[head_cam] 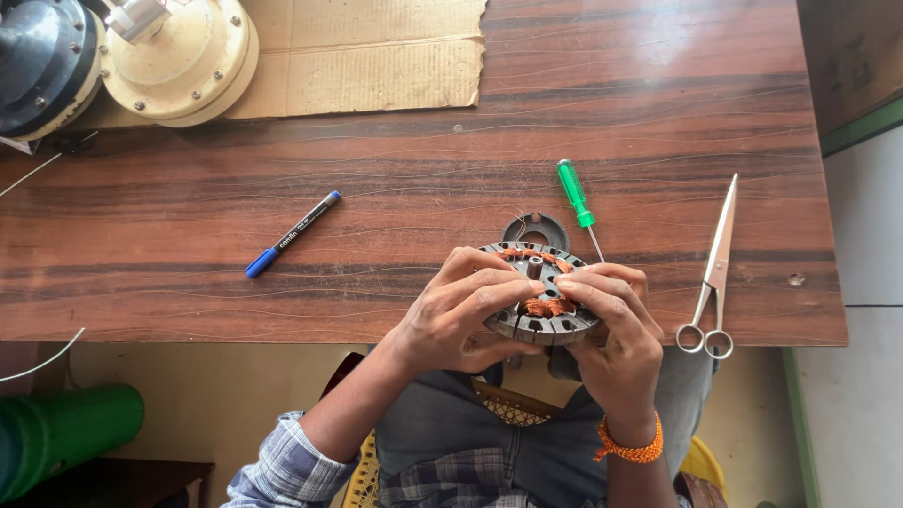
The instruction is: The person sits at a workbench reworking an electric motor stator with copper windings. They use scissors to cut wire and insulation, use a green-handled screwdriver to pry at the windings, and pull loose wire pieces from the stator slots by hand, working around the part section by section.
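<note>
A round grey metal stator (555, 329) with copper-coloured wire coils sits at the near edge of the wooden table (188, 235). My left hand (456, 315) grips its left side, fingers laid over the top. My right hand (616, 329) holds its right side, with thumb and fingertips pinching at the copper winding near the centre. An orange bracelet (628, 446) circles my right wrist. A small dark ring-shaped part (534, 229) lies just behind the stator.
A green-handled screwdriver (576, 198) lies right of the ring. Long scissors (715, 273) rest at the right edge. A blue marker (292, 235) lies to the left. Two motor housings (174, 56) sit on cardboard (376, 56) at the back left. A green cylinder (61, 433) stands below.
</note>
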The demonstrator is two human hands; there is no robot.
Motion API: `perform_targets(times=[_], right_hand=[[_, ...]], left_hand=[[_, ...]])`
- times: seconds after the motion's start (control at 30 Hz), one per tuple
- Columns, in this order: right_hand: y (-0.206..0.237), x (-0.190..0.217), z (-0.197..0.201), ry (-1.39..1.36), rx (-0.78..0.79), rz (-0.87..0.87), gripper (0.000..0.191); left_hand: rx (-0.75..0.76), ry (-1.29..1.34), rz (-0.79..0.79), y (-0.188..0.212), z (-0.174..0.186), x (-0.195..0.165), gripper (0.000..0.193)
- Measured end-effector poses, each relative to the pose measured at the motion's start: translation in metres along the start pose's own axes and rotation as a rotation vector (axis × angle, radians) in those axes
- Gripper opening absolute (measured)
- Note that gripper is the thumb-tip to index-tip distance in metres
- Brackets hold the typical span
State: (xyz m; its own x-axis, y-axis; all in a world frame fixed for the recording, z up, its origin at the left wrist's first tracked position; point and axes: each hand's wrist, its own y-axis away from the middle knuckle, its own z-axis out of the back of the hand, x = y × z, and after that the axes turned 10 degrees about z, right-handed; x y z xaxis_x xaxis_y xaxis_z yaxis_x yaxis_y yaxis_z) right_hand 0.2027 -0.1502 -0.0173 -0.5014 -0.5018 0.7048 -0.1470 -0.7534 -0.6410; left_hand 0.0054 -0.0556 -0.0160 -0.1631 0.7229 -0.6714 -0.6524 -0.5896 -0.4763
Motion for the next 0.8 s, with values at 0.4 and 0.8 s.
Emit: perform_targets(times=[0.4,0.8], right_hand=[[0.012,0.007,-0.016,0.056,-0.049,-0.067,0.034],[0.017,0.006,-0.012,-0.124,-0.082,-0.077,0.042]], left_hand=[[-0.108,-0.067,-0.019,-0.008,-0.003,-0.007,0.052],[-0.071,-0.075,0.047,-0.007,0.002,-0.025,0.048]])
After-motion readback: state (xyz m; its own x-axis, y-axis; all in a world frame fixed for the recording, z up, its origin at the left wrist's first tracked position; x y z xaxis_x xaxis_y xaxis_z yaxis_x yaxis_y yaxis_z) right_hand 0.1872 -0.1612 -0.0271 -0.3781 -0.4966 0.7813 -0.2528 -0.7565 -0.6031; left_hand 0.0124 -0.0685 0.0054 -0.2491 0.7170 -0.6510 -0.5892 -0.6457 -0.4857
